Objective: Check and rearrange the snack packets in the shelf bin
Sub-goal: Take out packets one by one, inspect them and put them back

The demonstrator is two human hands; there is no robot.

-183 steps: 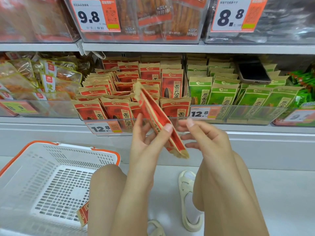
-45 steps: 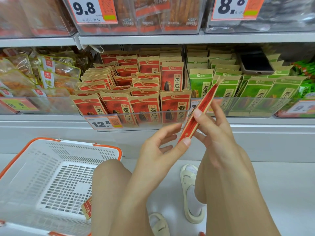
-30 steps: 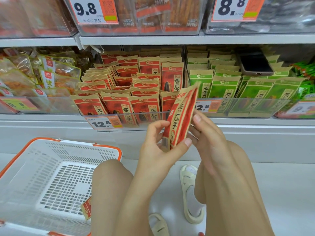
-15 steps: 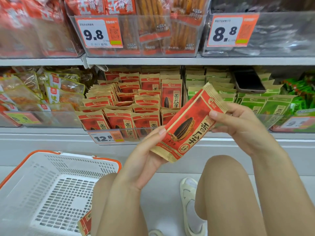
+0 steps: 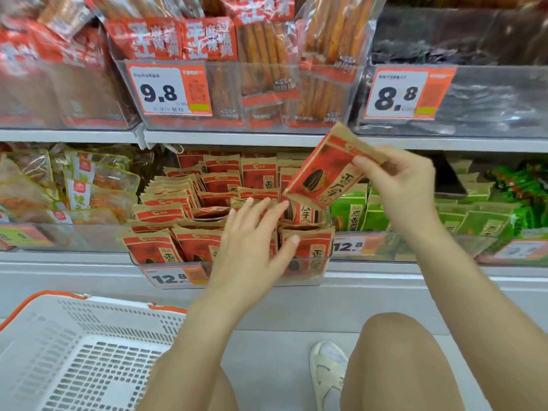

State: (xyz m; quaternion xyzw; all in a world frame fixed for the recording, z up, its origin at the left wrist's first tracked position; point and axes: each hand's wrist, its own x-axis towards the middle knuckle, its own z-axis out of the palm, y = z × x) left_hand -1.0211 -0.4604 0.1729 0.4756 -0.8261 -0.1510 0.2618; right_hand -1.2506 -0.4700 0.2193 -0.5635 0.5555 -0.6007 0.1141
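My right hand pinches a red and tan sunflower-seed packet by its top edge, tilted, above the right side of the clear shelf bin. The bin holds several rows of the same red packets, some upright and some leaning. My left hand reaches into the front of the bin with fingers spread and straight, touching the front-row packets.
Green packets fill the bin to the right, with a dark phone lying on them. Clear-bagged snacks sit to the left. The shelf above overhangs. A white basket with orange rim stands at lower left on the floor.
My left hand let go of the red packet and moved down into the bin. My right hand lifted the packet up and right. The camera tilted upward.
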